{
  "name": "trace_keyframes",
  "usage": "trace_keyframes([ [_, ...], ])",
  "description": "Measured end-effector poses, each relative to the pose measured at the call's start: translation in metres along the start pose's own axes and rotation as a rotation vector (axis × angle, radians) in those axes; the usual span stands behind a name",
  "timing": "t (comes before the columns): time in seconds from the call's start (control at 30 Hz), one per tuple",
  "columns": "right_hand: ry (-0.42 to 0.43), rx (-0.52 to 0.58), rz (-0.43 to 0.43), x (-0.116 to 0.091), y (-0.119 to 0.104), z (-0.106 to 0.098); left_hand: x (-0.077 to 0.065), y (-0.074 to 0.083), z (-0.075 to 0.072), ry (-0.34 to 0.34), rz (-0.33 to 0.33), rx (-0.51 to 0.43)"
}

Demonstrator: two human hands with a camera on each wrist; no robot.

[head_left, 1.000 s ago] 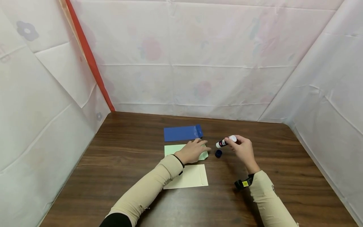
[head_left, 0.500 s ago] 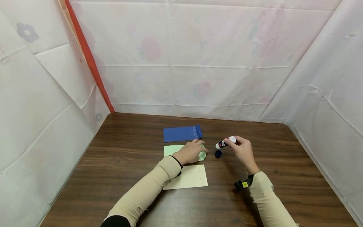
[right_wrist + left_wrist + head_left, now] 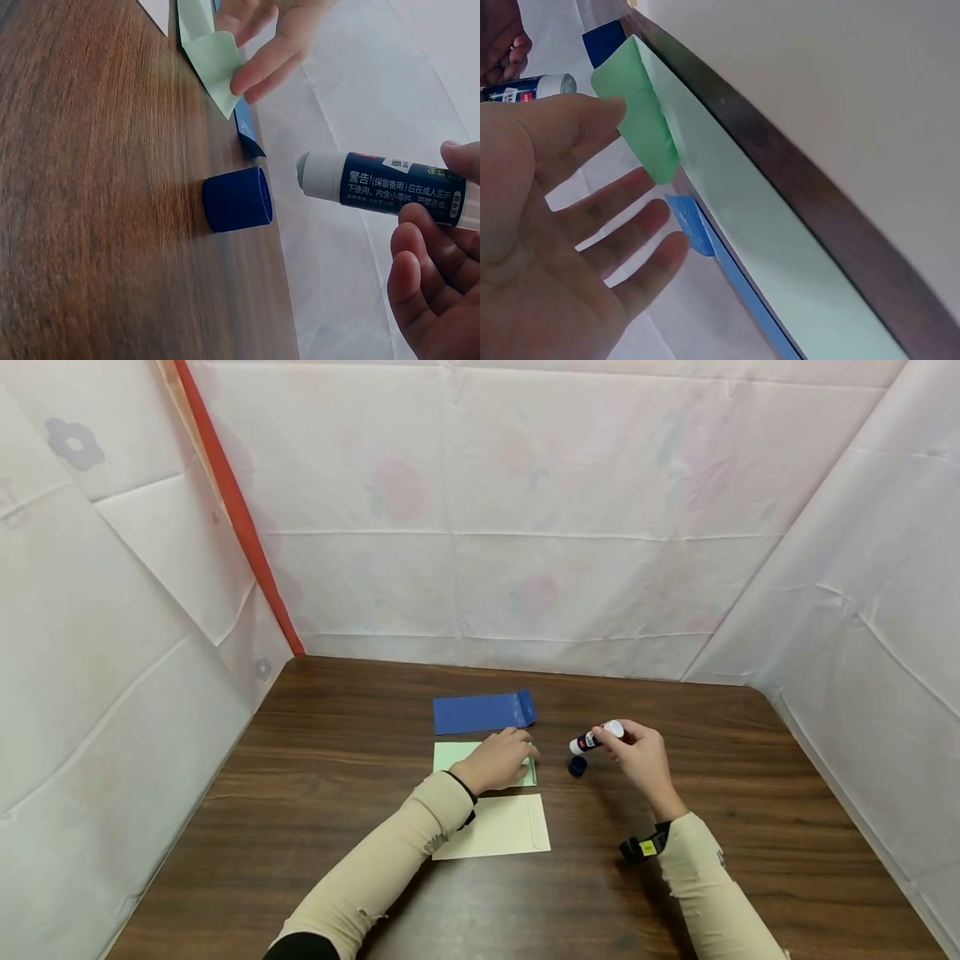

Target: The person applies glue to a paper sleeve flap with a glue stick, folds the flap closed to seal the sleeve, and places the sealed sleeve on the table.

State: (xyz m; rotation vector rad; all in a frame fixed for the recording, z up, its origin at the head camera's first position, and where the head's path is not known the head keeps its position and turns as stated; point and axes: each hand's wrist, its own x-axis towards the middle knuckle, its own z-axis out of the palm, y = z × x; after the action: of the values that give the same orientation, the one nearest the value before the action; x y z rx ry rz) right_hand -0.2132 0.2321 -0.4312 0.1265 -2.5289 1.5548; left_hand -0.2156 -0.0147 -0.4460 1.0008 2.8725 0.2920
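My left hand (image 3: 495,762) is over the right end of a pale green envelope (image 3: 453,753), partly hiding it. In the left wrist view its fingers are spread and loosely bent, with the thumb and index fingertips right at the raised green flap (image 3: 639,101). My right hand (image 3: 642,760) pinches a glue stick (image 3: 590,742) between thumb and fingers, tilted and raised off the table. The bare glue tip (image 3: 302,174) points toward the left hand. Below the stick, the dark blue glue cap (image 3: 577,767) stands on the table, its open end up.
A blue envelope (image 3: 476,714) lies behind the green one, glue smears near its flap. In front lies a cream envelope (image 3: 502,831), partly under the left forearm. The brown wooden table (image 3: 315,793) is enclosed by white patterned sheets (image 3: 480,502) at the back and sides.
The left hand has moved slightly left, and the green flap, earlier extending to the right, has come up and inward with it. The right hand and glue stick have stayed nearly still.
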Motion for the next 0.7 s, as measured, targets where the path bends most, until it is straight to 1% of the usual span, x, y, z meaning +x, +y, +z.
trace_keyframes([
  [0.2,-0.009,-0.003,-0.007,0.0007,-0.0015,0.0009,-0.004,-0.0011,0.0005,-0.01,-0.031,0.019],
  [0.33,-0.014,-0.002,0.001,0.0005,-0.0018,0.0016,-0.0055,-0.0027,0.0019,0.005,-0.031,0.013],
  [0.43,-0.019,-0.003,0.008,0.0004,-0.0018,0.0023,-0.0055,-0.0046,0.0028,0.029,-0.012,-0.005],
  [0.53,-0.019,-0.004,0.006,0.0005,-0.0018,0.0025,-0.004,-0.0061,0.0033,0.04,0.012,-0.043],
  [0.57,-0.018,-0.005,0.004,0.0007,-0.002,0.0024,-0.0034,-0.0063,0.0034,0.044,0.012,-0.052],
  [0.67,-0.016,-0.005,-0.004,0.0013,-0.0026,0.0017,-0.0005,-0.0061,0.0023,0.025,-0.01,-0.081],
  [0.7,-0.016,-0.006,-0.005,0.0014,-0.0026,0.0016,0.001,-0.006,0.0019,0.016,-0.019,-0.076],
])
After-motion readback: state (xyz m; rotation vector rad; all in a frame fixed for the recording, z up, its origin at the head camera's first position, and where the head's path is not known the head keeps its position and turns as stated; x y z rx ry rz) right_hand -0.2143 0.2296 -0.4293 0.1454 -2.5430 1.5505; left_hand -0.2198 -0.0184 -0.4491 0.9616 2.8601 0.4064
